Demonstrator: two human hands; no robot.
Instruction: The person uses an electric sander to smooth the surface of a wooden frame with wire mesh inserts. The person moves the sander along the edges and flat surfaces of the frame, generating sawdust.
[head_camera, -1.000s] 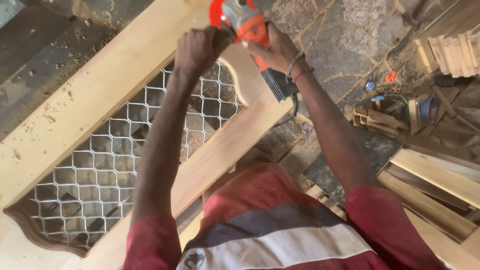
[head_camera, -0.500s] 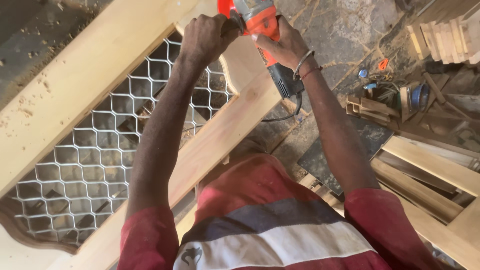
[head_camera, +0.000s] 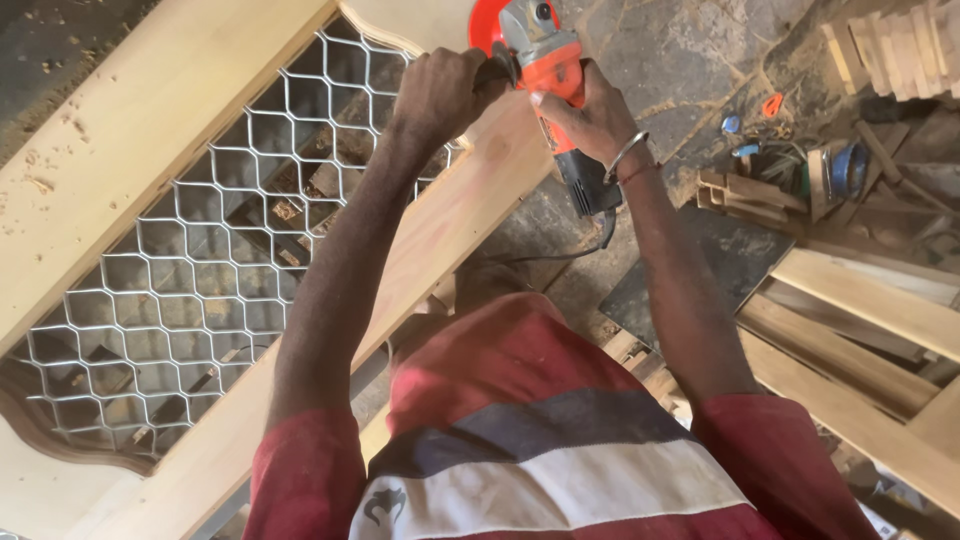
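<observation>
An orange and grey angle grinder with a black rear end rests at the far part of a pale wooden door frame. My left hand is closed around the grinder's side handle. My right hand, with a metal bangle on the wrist, grips the orange body. The grinder's red guard sits over the frame's near rail, beside the curved top of the opening. A white metal mesh of honeycomb cells fills that opening.
Stone floor lies to the right, with small tools, a blue round object and wood offcuts. Stacked timber sits at the top right; long planks lie at the right. Sawdust covers the ground at the upper left.
The view has shifted, so the frame and mesh now sit further left and down. Both hands and the grinder have moved slightly right along the rail, still gripping it.
</observation>
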